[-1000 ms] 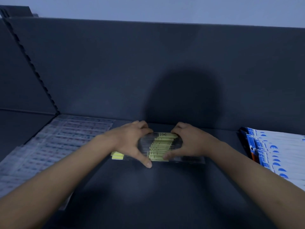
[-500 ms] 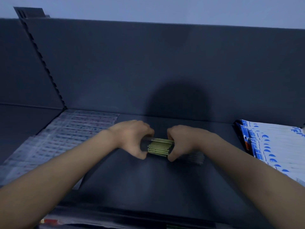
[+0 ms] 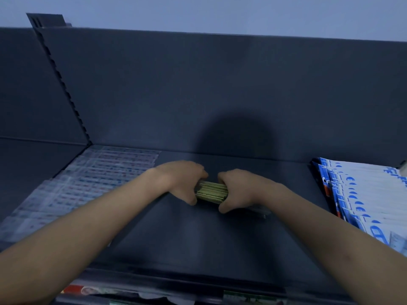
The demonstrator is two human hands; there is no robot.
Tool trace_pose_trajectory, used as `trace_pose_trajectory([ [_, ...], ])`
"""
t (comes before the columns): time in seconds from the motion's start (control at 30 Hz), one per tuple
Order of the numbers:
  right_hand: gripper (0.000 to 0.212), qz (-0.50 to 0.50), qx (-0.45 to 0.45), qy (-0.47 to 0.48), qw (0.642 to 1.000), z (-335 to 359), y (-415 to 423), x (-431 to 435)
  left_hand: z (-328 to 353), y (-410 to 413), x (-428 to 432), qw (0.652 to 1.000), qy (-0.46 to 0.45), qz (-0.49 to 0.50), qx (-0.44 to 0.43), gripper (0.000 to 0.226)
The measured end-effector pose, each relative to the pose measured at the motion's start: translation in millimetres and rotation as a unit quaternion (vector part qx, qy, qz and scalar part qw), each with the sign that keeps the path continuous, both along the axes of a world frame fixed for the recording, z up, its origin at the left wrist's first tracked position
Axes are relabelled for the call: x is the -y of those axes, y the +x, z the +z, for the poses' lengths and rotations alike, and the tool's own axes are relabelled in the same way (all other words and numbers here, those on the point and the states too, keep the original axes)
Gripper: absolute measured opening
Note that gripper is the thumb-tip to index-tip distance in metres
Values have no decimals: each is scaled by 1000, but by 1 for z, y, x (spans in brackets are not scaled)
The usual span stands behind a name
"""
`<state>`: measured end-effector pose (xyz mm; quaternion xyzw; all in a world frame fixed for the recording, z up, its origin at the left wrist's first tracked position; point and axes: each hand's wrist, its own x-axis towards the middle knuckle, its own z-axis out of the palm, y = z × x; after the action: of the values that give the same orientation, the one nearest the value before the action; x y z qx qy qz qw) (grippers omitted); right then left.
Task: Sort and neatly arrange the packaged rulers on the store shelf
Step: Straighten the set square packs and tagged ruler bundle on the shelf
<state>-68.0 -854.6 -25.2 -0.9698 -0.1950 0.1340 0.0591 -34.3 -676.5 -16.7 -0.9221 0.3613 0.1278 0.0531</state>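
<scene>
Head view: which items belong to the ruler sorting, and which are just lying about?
In the job: bundle of yellow-green packaged rulers, gripped by the left hand and right hand; dark grey store shelf; flat row of clear-packaged rulers at left.
Lying about: blue-and-white flat packets at right, untouched; colourful packets on the lower shelf, partly hidden.

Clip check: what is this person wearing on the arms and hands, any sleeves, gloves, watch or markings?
The left hand and right hand are ungloved; the left forearm and right forearm are bare to the frame's edge, no sleeve, and neither wrist carries a watch or band.
</scene>
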Motion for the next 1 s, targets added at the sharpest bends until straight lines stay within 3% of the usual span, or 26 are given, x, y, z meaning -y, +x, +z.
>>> trace_pose_trajectory([
  [0.23,52,-28,-19,54,998,-1,-3,0,1,2,-5,998,-16,47,-29,39],
  [0.33,55,-41,-42,46,997,1,-1,-2,1,4,-1,998,-8,55,-40,33],
  [0.5,42,-47,-51,35,997,3,5,-4,5,7,-1,996,-14,66,-56,26],
  [0.73,47,-31,-34,34,998,1,4,-7,7,5,-5,994,-21,88,-68,26],
  [0.9,52,-30,-60,110,992,0,4,-3,12,7,-7,983,-43,115,-134,22],
  [1.0,63,-17,-52,102,993,0,3,0,14,11,-10,973,-62,113,-189,23],
])
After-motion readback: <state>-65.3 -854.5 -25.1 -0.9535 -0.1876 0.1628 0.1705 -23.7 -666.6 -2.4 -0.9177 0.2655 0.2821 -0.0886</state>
